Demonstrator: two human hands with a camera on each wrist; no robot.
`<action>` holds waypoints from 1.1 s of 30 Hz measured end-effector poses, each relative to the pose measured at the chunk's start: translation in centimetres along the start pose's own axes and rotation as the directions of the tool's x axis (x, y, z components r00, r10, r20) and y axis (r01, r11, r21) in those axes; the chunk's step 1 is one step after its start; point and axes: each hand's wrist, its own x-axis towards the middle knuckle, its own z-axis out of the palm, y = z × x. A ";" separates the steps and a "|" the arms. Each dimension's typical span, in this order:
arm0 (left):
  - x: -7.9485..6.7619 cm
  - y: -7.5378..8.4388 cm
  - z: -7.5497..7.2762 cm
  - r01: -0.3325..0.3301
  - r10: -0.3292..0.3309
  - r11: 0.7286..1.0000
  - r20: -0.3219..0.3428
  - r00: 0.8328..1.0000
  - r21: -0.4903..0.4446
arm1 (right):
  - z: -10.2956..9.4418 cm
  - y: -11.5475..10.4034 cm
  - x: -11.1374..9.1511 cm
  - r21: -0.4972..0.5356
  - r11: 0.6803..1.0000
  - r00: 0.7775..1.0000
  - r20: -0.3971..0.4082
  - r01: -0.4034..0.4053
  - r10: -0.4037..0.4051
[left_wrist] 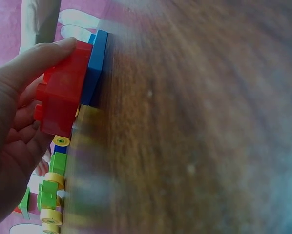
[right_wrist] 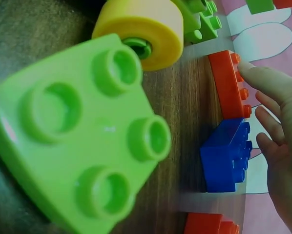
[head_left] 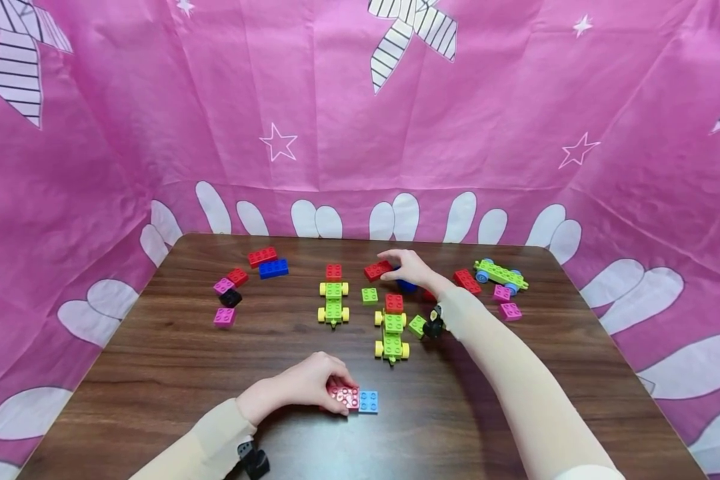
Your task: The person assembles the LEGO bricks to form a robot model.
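No lettering, label, brand or number can be read. On the pink cloth (head_left: 348, 127), only pictorial signs such as outlined stars (head_left: 279, 143) are printed. A pale mark on the green brick (right_wrist: 94, 139) is too small to be made out.

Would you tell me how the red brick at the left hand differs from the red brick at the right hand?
The near red brick is gripped by the left hand; the far red brick lies on the table by the right hand. Beside the near red brick is a light-blue piece; beside the far one, a dark blue brick. Both are red and studded.
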 end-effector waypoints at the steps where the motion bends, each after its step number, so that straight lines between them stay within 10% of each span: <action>1: 0.0 0.0 0.0 -0.001 0.001 1.000 0.000 1.000 -0.001 | 0.0 0.0 0.1 -0.002 1.000 1.000 0.003 -0.003 0.003; 22: 0.0 0.0 0.2 0.030 -0.030 1.000 0.012 0.999 -0.005 | 1.1 0.4 1.6 -0.245 0.969 0.999 0.031 0.014 -0.007; 33: 0.0 0.1 0.0 0.029 -0.029 1.000 0.006 1.000 -0.004 | 0.4 0.1 1.3 -0.162 0.986 0.995 -0.087 0.040 -0.054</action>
